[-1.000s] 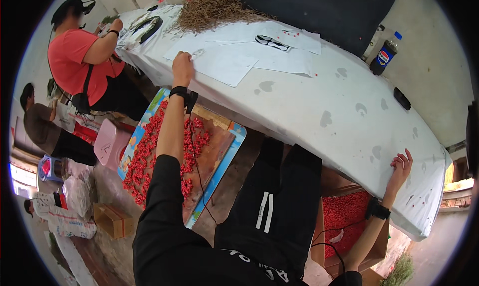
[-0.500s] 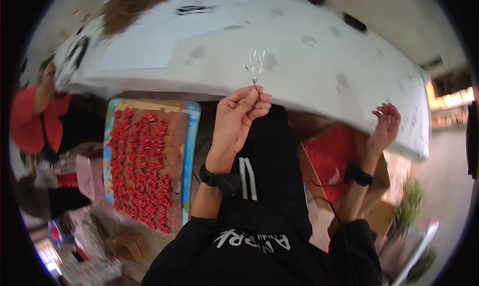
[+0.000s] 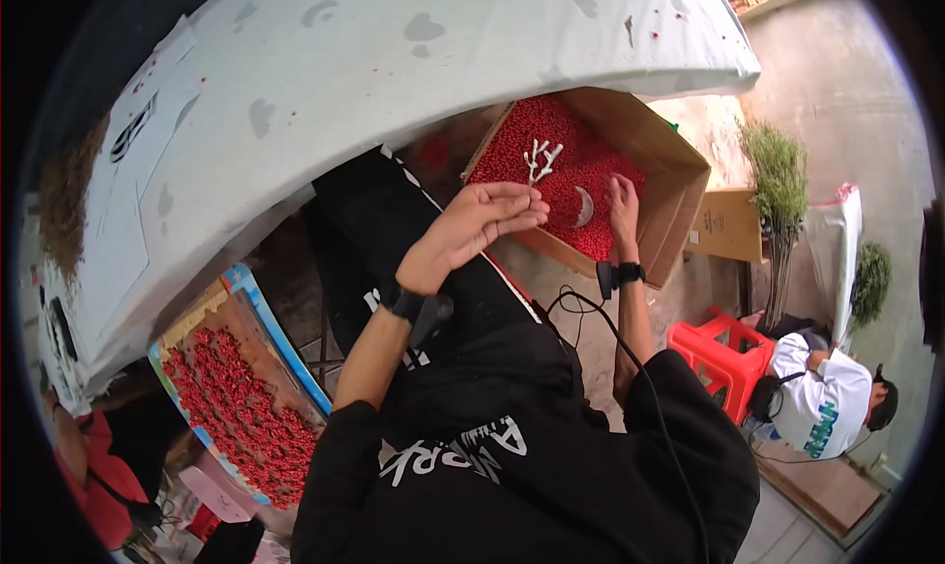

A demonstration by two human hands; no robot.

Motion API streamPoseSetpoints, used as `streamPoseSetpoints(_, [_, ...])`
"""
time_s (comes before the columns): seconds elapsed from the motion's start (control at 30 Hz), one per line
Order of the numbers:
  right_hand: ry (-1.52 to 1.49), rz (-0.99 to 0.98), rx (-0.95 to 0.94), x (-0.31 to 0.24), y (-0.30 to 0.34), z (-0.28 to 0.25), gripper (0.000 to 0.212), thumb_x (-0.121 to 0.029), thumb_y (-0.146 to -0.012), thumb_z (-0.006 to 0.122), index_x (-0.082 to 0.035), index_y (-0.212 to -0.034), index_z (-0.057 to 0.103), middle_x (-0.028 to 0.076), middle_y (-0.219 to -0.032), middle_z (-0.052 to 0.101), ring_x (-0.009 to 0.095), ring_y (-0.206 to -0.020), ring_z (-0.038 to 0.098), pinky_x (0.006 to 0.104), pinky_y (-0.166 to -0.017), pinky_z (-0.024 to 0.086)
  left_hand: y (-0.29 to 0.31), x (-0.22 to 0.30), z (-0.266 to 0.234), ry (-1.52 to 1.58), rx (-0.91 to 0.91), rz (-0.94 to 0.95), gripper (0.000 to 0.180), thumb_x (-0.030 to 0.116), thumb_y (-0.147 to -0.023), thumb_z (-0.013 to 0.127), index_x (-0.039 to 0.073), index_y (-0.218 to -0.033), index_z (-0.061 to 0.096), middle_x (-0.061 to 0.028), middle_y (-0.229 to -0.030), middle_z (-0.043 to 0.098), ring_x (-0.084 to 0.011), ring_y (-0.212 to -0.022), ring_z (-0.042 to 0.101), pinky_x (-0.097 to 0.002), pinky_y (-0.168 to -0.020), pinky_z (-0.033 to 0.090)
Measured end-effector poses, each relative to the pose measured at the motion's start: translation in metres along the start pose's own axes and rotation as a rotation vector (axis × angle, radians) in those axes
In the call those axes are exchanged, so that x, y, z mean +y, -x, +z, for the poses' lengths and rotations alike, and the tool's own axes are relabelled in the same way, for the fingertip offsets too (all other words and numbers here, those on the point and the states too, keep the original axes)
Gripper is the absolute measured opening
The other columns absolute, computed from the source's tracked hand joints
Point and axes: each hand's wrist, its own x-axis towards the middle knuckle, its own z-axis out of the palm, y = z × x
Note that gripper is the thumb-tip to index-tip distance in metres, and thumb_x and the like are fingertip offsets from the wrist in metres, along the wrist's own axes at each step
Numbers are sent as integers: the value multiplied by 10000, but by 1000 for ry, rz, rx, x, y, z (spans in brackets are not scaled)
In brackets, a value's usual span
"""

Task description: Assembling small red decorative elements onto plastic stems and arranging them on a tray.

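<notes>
My left hand [image 3: 477, 221] is closed in a pinch on the stem of a small branched twig with white tips [image 3: 542, 158]. The twig points up and stands out against an open cardboard box [image 3: 679, 170] of small red berries [image 3: 551, 131]. Over the right part of the box is my right hand [image 3: 622, 208], its fingers loosely bent and a little apart. Nothing can be made out in that hand. A pale crescent-shaped patch [image 3: 585, 208] shows among the berries between the two hands.
A white-covered table [image 3: 354, 82] runs along the far side. At lower left, a blue-edged board [image 3: 285, 333] bears rows of red berry sprigs [image 3: 236, 407]. A red stool [image 3: 724, 357], bundled green stems [image 3: 780, 210] and a seated person [image 3: 822, 392] are at right. A cable [image 3: 650, 387] hangs beside my right arm.
The view has turned right, bringing the berry box nearer the middle. My right hand has moved from beside the table to over the box. The twig stays in my left hand.
</notes>
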Motion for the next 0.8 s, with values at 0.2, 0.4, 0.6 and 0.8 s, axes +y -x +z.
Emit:
streamPoseSetpoints(0.2, [540,175,-18,101,-24,-33,479,-225,-842,674,15,-1217,496,203,-1147,601,269,-1117,578,359,-919,461,-52,-2,-8,-56,63,-21,220,74,-941,541,-60,-1110,586,-111,-972,653,-158,-857,659,-226,-784,561])
streamPoseSetpoints(0.4, [635,517,-168,160,-23,-7,494,-59,-803,608,-34,-1281,486,156,-1205,579,204,-1079,568,315,-888,455,-99,13,-16,-242,38,-26,235,97,-950,535,-60,-1117,586,-84,-925,646,-131,-807,647,-227,-756,561])
streamPoseSetpoints(0.6, [337,281,-177,183,-10,-2,470,-139,-893,488,-93,-1360,459,163,-1217,584,279,-1140,551,339,-949,413,-140,7,-50,-376,45,-210,229,109,-961,513,-75,-1054,613,-108,-884,652,-156,-784,655,-245,-701,571])
streamPoseSetpoints(0.8, [215,473,-188,164,-11,28,534,-83,-903,385,-155,-1432,376,101,-1319,498,205,-1121,508,296,-947,396,-141,-5,-90,-482,55,-217,240,126,-963,519,-70,-1061,617,-81,-869,643,-131,-750,630,-242,-677,552])
